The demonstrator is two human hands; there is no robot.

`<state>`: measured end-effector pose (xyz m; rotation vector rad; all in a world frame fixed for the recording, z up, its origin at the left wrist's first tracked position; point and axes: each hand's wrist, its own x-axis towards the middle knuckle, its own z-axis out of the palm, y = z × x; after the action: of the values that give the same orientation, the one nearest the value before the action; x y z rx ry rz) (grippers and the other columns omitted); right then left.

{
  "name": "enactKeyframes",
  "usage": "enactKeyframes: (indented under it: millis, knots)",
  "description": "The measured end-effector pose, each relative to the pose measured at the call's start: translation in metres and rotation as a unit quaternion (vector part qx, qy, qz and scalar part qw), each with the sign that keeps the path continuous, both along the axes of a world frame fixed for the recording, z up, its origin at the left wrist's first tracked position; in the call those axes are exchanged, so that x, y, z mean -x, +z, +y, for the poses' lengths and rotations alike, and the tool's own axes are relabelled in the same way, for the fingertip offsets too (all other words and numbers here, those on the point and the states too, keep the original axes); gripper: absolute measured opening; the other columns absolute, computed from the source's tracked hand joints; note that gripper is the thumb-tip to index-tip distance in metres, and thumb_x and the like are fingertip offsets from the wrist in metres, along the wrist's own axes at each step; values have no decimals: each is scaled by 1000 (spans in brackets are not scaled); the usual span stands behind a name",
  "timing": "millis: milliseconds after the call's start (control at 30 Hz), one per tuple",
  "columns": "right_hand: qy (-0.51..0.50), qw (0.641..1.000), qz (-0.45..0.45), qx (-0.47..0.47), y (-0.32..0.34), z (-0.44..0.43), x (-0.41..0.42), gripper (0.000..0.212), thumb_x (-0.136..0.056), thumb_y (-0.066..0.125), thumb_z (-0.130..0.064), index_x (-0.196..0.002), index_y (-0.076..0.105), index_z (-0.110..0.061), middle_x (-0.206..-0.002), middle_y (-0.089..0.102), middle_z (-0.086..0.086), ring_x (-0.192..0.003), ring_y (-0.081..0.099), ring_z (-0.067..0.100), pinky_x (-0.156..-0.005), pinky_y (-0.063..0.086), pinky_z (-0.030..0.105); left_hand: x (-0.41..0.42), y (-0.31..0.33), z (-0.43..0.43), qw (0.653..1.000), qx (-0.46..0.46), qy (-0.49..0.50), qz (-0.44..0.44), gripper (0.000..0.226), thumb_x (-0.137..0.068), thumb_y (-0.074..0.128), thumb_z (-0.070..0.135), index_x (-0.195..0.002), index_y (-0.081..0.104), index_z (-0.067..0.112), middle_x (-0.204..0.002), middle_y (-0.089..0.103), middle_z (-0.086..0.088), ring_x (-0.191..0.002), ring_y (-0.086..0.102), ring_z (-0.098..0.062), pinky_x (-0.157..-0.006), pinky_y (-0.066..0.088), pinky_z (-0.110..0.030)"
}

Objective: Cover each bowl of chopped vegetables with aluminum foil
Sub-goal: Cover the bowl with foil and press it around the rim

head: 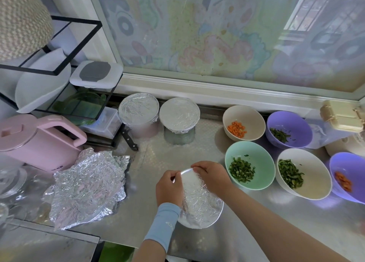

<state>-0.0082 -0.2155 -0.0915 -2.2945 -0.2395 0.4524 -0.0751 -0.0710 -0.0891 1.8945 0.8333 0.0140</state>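
Observation:
A foil-covered bowl (199,208) stands on the steel counter in front of me. My left hand (169,186) grips the foil at the bowl's far left rim, and my right hand (210,175) presses and curls over the foil at the far right rim. Two other bowls wrapped in foil (139,106) (179,113) stand at the back. Uncovered bowls lie to the right: beige with carrot (244,121), purple with greens (289,128), mint with greens (249,164), white with greens (304,173), purple with orange pieces (349,175). Loose crumpled foil sheets (87,184) lie at left.
A pink kettle (39,141) and a black wire rack (59,68) with containers stand at left. A knife (129,139) lies beside the rack. A cream lidded box (342,115) sits far right. A window runs behind the counter.

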Motion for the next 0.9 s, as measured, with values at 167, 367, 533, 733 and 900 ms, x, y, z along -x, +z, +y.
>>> enactKeyframes:
  millis: [167, 367, 533, 733, 900]
  knots:
    - [-10, 1000, 20, -17, -2, 0, 2, 18, -95, 59, -28, -102, 76, -25, -84, 72, -15, -71, 59, -4, -69, 46, 16, -10, -2, 5, 994, 26, -95, -40, 15, -91, 61, 20, -91, 74, 28, -91, 70, 22, -87, 62, 6, -73, 44, -6]
    - [-14, 1000, 23, -6, -8, 1, 1, 19, -96, 57, -33, -99, 75, -29, -86, 72, -15, -79, 63, 1, -73, 49, 23, -12, -7, 4, 994, 35, -102, -32, 13, -90, 64, 25, -89, 76, 29, -85, 71, 21, -83, 63, 6, -75, 48, -12]
    - [37, 998, 22, 34, -5, 2, -5, 20, -96, 54, -36, -103, 72, -32, -93, 73, -13, -86, 64, 6, -81, 51, 30, -7, -5, -2, 997, 16, -66, -25, 15, -93, 60, 26, -90, 74, 29, -83, 70, 21, -79, 62, 7, -70, 44, -9]
    - [1, 1000, -3, 30, -1, 4, -3, 26, -99, 50, -34, -117, 69, -31, -115, 69, -15, -106, 61, 5, -94, 46, 24, 4, -1, 3, 999, -36, -27, -24, 23, -97, 50, 16, -104, 70, 26, -98, 67, 17, -94, 62, -7, -81, 42, -16]
    - [-25, 999, 10, 22, -1, 1, -3, 24, -99, 51, -29, -110, 72, -29, -103, 72, -13, -93, 63, 7, -79, 43, 20, -12, 2, 4, 991, 25, -129, -14, 40, -92, 44, 6, -108, 72, 30, -107, 67, 21, -99, 59, 1, -88, 42, -11]
